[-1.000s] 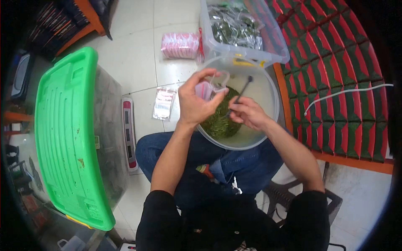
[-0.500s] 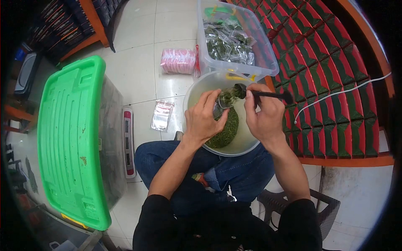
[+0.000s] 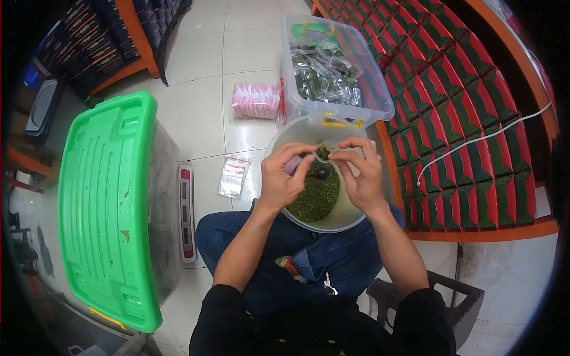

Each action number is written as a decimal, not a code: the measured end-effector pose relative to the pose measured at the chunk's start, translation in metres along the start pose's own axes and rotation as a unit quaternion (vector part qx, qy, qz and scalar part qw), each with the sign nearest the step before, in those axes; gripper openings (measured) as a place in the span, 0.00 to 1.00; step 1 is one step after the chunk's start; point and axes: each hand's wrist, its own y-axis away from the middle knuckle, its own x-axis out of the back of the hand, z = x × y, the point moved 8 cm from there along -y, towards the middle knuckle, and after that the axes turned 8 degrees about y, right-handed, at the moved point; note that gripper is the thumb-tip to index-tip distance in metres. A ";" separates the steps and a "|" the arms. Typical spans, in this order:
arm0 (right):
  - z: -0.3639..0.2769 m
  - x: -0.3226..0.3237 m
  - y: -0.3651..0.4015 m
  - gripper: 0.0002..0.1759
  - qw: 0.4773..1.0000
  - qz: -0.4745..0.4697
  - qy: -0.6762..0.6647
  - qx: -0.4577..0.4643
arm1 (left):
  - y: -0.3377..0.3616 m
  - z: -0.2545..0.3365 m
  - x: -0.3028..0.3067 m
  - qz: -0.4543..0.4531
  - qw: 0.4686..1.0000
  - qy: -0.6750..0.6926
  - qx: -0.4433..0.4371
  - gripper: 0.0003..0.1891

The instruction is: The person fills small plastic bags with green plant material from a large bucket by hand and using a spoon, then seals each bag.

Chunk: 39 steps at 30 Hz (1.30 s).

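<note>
Jointly, left hand (image 3: 282,179), right hand (image 3: 364,178) (curled) pinch pouch (image 3: 325,152).

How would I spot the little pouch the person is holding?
Find the big round bowl of green leaves at the person's knees. Just over it, the left hand and right hand pinch a small clear pouch between them. Unlike the empty pouch on the floor and the packed ones in the bin, it is held up, with some leaves inside.
</note>
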 end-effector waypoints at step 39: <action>0.019 -0.040 0.002 0.06 0.957 -0.029 -0.254 -0.140 | 0.044 -0.040 -0.045 -0.236 0.854 0.260 0.385 0.35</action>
